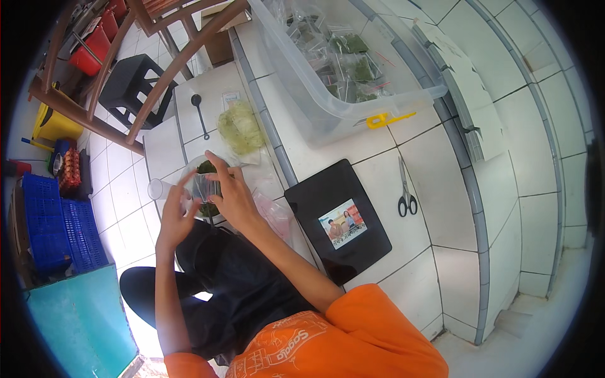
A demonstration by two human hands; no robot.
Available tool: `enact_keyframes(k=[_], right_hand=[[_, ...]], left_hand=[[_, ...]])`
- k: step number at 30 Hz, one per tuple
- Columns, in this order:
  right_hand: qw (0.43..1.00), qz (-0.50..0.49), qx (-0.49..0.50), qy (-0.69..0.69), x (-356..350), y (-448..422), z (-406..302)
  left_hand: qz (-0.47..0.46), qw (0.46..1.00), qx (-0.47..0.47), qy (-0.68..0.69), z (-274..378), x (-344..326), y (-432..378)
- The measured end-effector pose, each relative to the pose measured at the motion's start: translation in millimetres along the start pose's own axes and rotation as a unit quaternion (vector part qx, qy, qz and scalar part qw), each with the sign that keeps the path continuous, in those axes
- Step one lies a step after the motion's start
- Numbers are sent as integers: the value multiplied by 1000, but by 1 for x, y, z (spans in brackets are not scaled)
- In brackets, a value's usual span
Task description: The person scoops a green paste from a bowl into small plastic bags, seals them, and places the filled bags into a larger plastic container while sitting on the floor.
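Both my hands meet over a round container [206,166] of dark green leafy material. My left hand [182,205] and my right hand [228,189] hold a small clear plastic bag [205,186] between their fingers. A clear plastic cup [157,189] lies beside my left hand. Beyond the container are a black spoon [200,115] and a plastic bag of yellow-green contents [240,128]. Near my right forearm lies a pinkish clear plastic bag [273,212]. What the small bag contains is unclear.
A clear plastic bin [316,115] holds several small bags of green material. On the white tiles lie a black tablet-like device [307,198] showing a picture and black-handled scissors [404,193]. A black stool [134,71], brown chair frame [163,78] and blue crates [45,222] stand left.
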State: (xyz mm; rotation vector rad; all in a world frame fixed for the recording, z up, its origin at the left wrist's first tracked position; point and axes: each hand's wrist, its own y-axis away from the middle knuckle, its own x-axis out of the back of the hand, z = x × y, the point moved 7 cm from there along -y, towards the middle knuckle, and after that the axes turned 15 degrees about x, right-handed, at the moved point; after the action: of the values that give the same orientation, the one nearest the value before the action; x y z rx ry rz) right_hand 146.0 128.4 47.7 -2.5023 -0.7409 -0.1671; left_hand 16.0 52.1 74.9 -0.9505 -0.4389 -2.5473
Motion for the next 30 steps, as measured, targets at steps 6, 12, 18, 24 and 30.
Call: enact_keyframes(k=[6,12,18,24,30], right_hand=[[999,-36,-26,-1,5,-1,-2],[994,-102,-29,17,2,-2,-8],[992,22,-52,-116,6,3,3],[971,-137,65,183,-15,43,15],[959,-182,107,187,-52,63,19]], left_hand=[[-57,994,-34,-85,9,-13,-3],[-65,993,-45,-87,21,-14,-7],[4,996,-78,-54,19,0,-11],[-5,981,4,193,-41,21,-19],[49,973,38,222,-57,36,-24]])
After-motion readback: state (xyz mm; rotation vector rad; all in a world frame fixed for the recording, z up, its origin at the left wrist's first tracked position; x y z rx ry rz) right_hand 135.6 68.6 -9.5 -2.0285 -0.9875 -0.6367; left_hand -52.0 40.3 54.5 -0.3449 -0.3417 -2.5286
